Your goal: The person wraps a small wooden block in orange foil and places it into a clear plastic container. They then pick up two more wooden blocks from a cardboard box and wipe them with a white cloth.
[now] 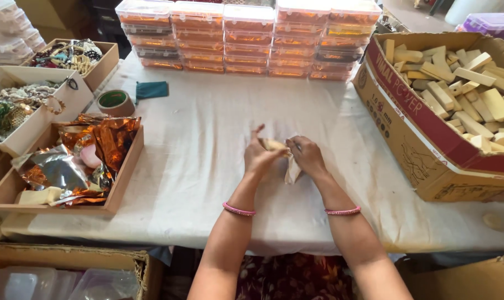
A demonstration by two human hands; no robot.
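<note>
White-clothed table (207, 128), left hand (258, 157), right hand (306, 156), both grips closed on half-hidden pale cloth (291, 173)

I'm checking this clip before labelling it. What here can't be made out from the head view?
- Pale item between left hand and right hand: mostly covered by the fingers, so its kind is unclear.
- Stacked orange boxes: contents too small and blurred.
- Cardboard box of pale blocks: cut off by the right edge.
- Clear tubs: cut off by the bottom edge.
</note>
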